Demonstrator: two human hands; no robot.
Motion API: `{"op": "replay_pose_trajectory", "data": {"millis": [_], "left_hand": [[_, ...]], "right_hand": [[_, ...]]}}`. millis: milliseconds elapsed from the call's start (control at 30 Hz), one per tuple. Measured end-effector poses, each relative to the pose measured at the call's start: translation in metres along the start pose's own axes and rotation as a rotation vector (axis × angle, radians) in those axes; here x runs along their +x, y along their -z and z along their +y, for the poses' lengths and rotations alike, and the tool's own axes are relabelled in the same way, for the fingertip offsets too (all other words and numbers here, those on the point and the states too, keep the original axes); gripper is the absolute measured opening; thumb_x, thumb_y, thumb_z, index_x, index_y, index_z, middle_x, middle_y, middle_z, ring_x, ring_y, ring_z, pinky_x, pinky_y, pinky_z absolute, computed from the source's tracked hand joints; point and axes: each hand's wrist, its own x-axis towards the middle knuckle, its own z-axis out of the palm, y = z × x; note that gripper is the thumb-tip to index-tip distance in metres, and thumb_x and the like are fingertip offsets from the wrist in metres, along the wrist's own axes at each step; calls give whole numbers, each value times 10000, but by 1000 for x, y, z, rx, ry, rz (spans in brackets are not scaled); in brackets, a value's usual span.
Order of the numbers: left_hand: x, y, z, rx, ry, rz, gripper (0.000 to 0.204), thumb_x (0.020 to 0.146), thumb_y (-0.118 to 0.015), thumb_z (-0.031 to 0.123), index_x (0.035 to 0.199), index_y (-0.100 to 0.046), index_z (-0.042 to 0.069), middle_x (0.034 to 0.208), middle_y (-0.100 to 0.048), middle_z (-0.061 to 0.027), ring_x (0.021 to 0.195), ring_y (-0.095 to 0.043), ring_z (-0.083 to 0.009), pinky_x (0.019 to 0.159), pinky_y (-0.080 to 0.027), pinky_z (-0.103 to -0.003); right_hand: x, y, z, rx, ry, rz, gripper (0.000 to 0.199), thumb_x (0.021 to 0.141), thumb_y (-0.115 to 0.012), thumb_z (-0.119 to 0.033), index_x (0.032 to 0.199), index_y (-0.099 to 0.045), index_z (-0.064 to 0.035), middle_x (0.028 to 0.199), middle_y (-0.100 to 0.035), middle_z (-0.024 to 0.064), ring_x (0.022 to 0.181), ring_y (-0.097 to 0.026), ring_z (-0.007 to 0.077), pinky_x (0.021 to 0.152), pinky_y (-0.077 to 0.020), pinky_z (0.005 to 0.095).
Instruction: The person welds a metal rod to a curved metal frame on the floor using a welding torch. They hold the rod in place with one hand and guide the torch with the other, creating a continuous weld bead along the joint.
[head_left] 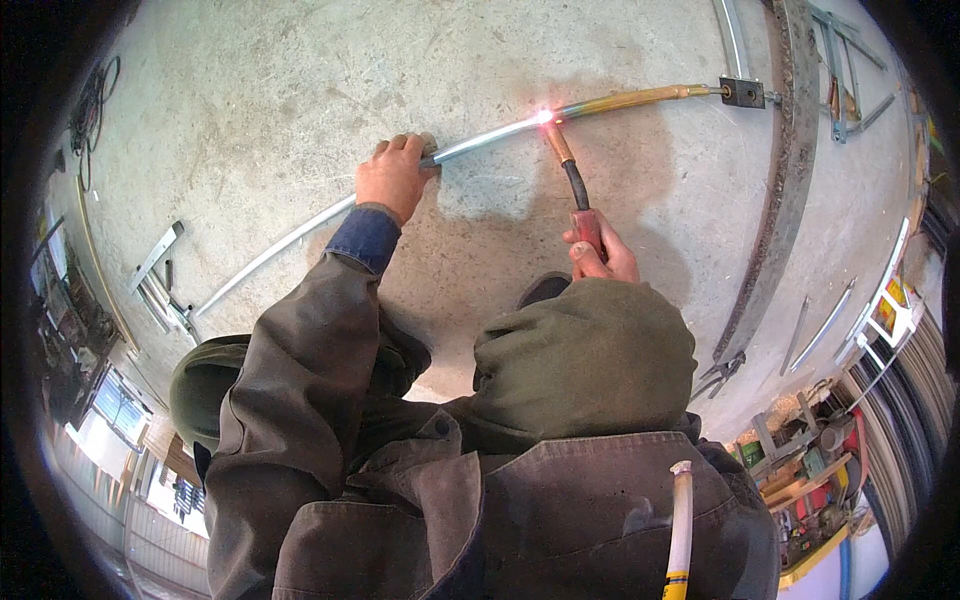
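My left hand (pixel 392 180) wraps around a silver metal tube (pixel 490 138) that lies slantwise over the concrete floor. Its long thin end runs down to the left. A welding torch (pixel 574 185) is in my right hand (pixel 606 255), fingers closed on its red handle. The torch's copper nozzle points at the tube, where a bright pinkish-white arc (pixel 545 117) glows. Right of the arc, the tube's brown, heat-tinted stretch (pixel 630 101) leads to a dark square block (pixel 742 92) against a steel beam.
The long steel beam (pixel 785 180) crosses the floor on the right. Pliers-like clamps (pixel 722 374) lie at its near end. Metal pieces (pixel 160 280) and a coiled black cable (pixel 92 110) are at left. Long stock (pixel 890 420) and a cluttered tool area (pixel 810 470) are lower right.
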Motion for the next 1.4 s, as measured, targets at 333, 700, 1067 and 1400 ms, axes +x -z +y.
{"op": "replay_pose_trajectory", "data": {"millis": [333,700,1067,1400], "left_hand": [[2,-3,-3,-23,-59,57,285,899,-782,301,1083,-662,120,1086,-706,-67,1059,-694,-295,823,-597,-453],[5,-2,-3,15,24,-46,316,923,-761,343,1119,-645,124,1127,-699,-84,1105,-682,-302,849,-592,-479],[3,-1,-4,-65,-13,-28,315,915,-777,329,1167,-683,163,1173,-703,-45,1146,-671,-293,870,-588,-454],[0,-2,-4,-72,-37,53,290,907,-771,346,1055,-667,120,1062,-709,-51,1054,-689,-298,818,-581,-457]], "right_hand": [[2,-3,4,-42,28,56,548,997,-691,-269,1468,-524,-44,1093,-635,10,739,-509,57,662,-443,247],[9,4,12,-69,27,9,513,1004,-680,-248,1451,-516,-57,1117,-621,36,660,-490,43,594,-430,229],[-4,-2,12,89,61,74,530,1014,-646,-200,1510,-508,-75,1211,-656,45,746,-498,45,688,-458,236],[-5,2,8,-70,60,42,561,1008,-642,-272,1512,-496,-74,1222,-642,50,777,-516,52,717,-471,249]]}}
